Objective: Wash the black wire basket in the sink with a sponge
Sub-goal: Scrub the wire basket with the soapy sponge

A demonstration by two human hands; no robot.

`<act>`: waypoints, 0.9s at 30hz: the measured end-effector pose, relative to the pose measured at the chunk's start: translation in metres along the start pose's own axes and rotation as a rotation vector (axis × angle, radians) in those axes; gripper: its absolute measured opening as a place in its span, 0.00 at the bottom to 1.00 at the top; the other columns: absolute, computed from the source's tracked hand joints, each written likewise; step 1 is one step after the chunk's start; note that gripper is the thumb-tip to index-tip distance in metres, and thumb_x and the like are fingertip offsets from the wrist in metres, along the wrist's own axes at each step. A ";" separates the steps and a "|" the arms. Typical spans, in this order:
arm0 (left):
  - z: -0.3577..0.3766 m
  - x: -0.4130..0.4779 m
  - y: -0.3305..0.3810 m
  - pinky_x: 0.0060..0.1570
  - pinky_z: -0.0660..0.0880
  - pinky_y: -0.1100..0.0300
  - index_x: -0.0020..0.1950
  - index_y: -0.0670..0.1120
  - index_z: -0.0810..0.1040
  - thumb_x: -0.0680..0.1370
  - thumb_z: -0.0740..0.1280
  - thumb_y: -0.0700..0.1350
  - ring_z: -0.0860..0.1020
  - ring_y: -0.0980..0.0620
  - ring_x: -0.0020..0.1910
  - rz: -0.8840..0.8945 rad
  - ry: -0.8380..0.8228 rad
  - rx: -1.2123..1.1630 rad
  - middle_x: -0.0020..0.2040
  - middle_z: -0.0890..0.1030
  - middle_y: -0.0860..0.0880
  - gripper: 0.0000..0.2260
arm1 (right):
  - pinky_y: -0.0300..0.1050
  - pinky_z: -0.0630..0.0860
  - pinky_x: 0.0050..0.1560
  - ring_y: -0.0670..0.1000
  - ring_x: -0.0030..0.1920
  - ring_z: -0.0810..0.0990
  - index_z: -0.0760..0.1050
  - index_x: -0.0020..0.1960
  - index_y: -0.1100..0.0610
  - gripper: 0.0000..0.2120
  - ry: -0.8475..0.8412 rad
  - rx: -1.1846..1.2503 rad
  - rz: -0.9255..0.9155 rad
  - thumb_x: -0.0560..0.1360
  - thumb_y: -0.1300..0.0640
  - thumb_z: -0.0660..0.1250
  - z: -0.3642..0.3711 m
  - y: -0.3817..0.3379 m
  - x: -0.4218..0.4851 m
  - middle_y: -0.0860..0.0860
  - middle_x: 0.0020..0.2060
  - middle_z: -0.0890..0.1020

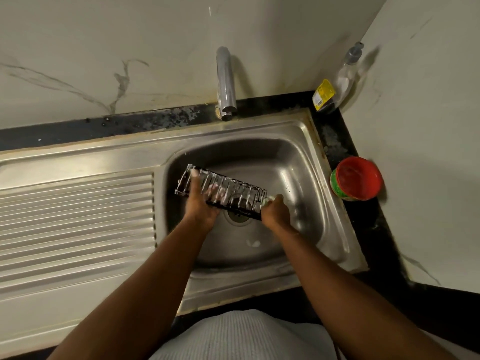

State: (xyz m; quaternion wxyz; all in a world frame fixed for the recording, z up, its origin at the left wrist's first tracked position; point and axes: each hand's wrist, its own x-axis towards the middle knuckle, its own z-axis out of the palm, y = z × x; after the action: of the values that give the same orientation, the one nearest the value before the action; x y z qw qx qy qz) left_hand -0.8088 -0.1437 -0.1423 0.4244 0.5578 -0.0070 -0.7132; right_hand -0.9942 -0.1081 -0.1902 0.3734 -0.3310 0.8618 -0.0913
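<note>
Head view, centre frame: the left grip (pixel 205 205) curls round the soapy black wire basket (pixel 241 193) over the sink (pixel 298 157). At its right end, the right grip (pixel 275 213) pinches a sponge (pixel 268 200)

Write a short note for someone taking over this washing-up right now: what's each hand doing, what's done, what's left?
Left hand holds the long black wire basket over the stainless steel sink basin.
Right hand grips a pale green sponge against the basket's right end.
Done: white suds coat the wires.
Left: probably finish scrubbing, then rinse; no water is visible at the chrome tap.
</note>
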 end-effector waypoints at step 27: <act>0.029 0.002 0.001 0.62 0.81 0.42 0.57 0.42 0.80 0.84 0.68 0.56 0.84 0.44 0.50 -0.022 0.143 0.014 0.51 0.85 0.44 0.17 | 0.45 0.71 0.32 0.61 0.37 0.84 0.71 0.58 0.57 0.11 0.454 -0.113 -1.070 0.81 0.54 0.55 -0.054 -0.037 -0.026 0.57 0.39 0.85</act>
State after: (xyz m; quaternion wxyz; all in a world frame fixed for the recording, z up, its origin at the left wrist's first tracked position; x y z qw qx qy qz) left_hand -0.8314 -0.1595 -0.1321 0.4121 0.6102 0.0245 -0.6762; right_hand -1.0010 -0.1245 -0.1219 0.0630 -0.7117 0.6369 -0.2897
